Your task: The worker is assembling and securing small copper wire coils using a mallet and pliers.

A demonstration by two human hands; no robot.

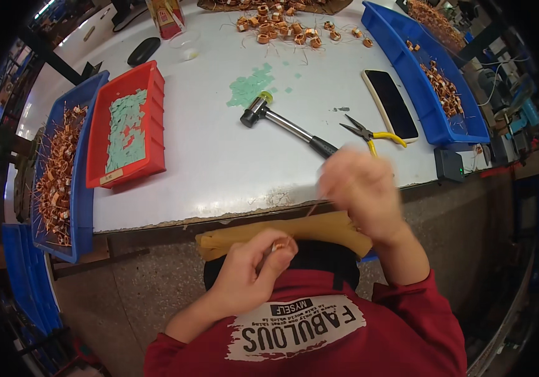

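My left hand [247,271] is held above my lap, just off the table's near edge. Its thumb and fingers pinch a small copper wire coil [280,245]. My right hand [362,185] is raised over the table edge, its fingers smeared by motion. A thin reddish line, perhaps wire, shows faintly below it; whether the fingers grip it cannot be made out. Nearest to that hand are the dark handle of a two-faced mallet [288,125] and needle-nose pliers [370,133] with yellow handles.
At left stand a red tray [159,119] of pale green slips and a blue tray [84,182] of coils. More green slips [250,87] and loose coils [282,30] lie farther back. A phone [392,103] and another blue tray [401,60] with coils are at right.
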